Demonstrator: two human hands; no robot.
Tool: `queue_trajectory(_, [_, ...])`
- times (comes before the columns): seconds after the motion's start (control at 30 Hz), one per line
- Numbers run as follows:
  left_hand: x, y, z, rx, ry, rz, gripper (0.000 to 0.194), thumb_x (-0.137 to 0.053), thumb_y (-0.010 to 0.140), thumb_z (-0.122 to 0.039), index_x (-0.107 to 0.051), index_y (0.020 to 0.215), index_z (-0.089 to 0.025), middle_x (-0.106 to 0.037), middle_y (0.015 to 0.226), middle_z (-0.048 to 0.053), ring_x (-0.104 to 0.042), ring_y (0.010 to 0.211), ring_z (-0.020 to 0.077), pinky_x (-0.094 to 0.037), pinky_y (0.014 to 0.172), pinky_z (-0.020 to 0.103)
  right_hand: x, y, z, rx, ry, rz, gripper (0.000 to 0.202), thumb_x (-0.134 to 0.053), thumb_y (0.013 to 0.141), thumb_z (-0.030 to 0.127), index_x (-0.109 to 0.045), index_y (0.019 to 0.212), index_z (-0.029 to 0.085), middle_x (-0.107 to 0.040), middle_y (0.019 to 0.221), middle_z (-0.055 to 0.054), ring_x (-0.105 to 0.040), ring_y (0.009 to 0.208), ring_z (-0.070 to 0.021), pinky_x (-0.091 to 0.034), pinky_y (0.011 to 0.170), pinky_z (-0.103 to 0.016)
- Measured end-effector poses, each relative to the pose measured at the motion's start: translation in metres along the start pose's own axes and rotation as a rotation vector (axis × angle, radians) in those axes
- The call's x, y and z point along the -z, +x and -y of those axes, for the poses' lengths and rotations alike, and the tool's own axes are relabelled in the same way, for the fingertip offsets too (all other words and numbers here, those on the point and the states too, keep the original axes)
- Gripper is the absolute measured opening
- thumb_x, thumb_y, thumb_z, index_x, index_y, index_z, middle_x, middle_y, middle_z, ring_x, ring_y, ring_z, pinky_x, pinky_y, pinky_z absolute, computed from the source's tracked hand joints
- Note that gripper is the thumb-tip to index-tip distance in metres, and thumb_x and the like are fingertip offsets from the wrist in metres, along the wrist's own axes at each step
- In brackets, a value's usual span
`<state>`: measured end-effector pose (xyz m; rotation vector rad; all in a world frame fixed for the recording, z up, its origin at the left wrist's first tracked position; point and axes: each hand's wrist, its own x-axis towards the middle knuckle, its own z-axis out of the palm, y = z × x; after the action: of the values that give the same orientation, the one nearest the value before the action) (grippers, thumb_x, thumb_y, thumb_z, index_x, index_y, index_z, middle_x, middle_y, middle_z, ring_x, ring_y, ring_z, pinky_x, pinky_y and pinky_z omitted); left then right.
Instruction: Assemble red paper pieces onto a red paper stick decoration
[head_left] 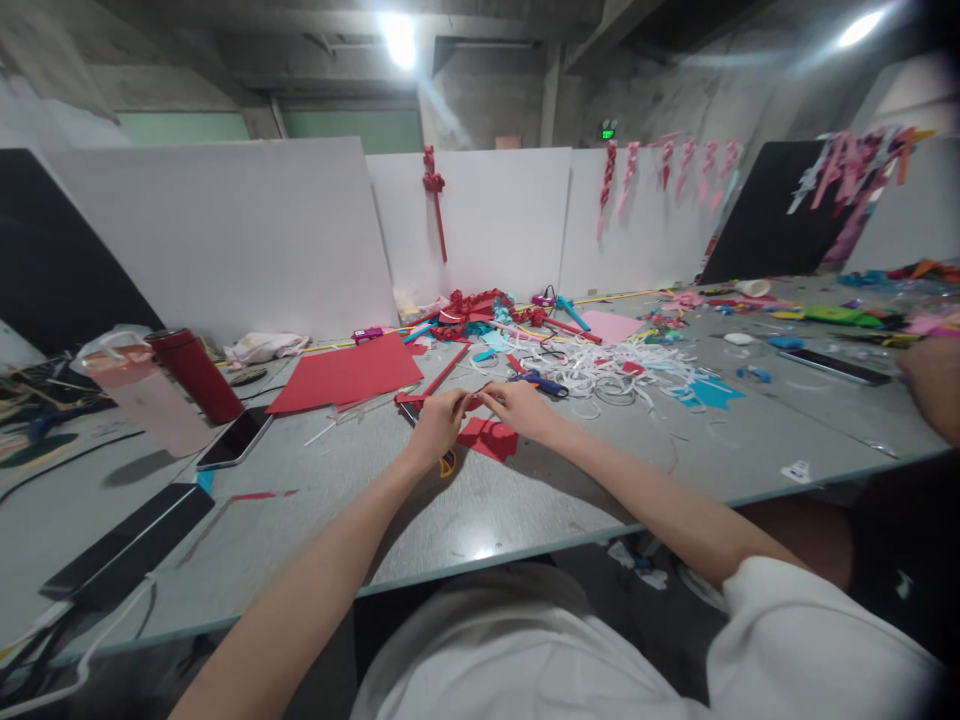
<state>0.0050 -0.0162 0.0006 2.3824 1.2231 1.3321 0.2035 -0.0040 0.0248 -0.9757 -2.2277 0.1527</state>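
My left hand [442, 422] and my right hand [519, 408] are close together above the table, fingertips pinched. Between them is a small red piece [475, 402], paper or foam, gripped by both hands and partly hidden by the fingers. Just below lies a cut red piece [489, 439] with an uneven edge. Under my left wrist a yellow-and-black handle [448, 463] shows, likely of scissors. A long red strip [447, 369] slants away beyond my left hand. Past my right fingers rests a dark blue tool [549, 384] with an orange part.
Large red sheets [349, 372] lie on the left. A heap of white strips [622, 370] spreads to the right. A phone [236, 437], a red flask [196, 375] and a pink bottle [146, 395] stand or lie at left. Another person's arm [934, 385] is at far right.
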Motion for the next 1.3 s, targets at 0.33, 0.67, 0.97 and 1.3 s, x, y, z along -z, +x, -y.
queue_trajectory(0.33, [0.003, 0.002, 0.003, 0.018, 0.041, -0.03, 0.031, -0.046, 0.103, -0.035, -0.069, 0.094, -0.017, -0.069, 0.072, 0.003, -0.063, 0.064, 0.015, -0.043, 0.065, 0.026, 0.009, 0.0, 0.009, -0.199, -0.394, 0.086, 0.054, -0.04, 0.105, 0.045, -0.048, 0.148, 0.013, -0.076, 0.099, -0.018, -0.072, 0.092, -0.0282, -0.048, 0.079, -0.032])
queue_trajectory(0.67, [0.004, 0.007, 0.018, 0.098, 0.037, -0.131, 0.028, -0.05, 0.101, -0.036, -0.069, 0.09, -0.019, -0.071, 0.071, 0.002, -0.064, 0.064, 0.0154, -0.043, 0.064, 0.026, 0.029, 0.005, -0.023, -0.068, -0.242, 0.147, 0.044, -0.048, 0.103, 0.041, -0.059, 0.141, 0.021, -0.077, 0.106, -0.011, -0.072, 0.098, -0.0236, -0.048, 0.082, -0.028])
queue_trajectory(0.97, [0.009, 0.009, 0.016, 0.068, 0.03, -0.169, 0.025, -0.052, 0.1, -0.033, -0.072, 0.096, -0.017, -0.073, 0.074, 0.003, -0.065, 0.065, 0.0153, -0.046, 0.066, 0.026, 0.022, 0.008, -0.041, -0.091, -0.041, 0.016, 0.04, -0.057, 0.097, 0.04, -0.07, 0.128, 0.018, -0.079, 0.093, -0.009, -0.072, 0.079, -0.02, -0.049, 0.075, -0.029])
queue_trajectory(1.3, [0.01, 0.01, 0.015, 0.058, 0.046, -0.178, 0.024, -0.053, 0.099, -0.03, -0.073, 0.095, -0.017, -0.072, 0.073, 0.004, -0.064, 0.065, 0.0158, -0.045, 0.065, 0.026, 0.022, 0.01, -0.047, -0.131, 0.151, 0.015, 0.031, -0.06, 0.094, 0.034, -0.078, 0.111, 0.017, -0.078, 0.084, -0.006, -0.069, 0.07, -0.0169, -0.049, 0.066, -0.025])
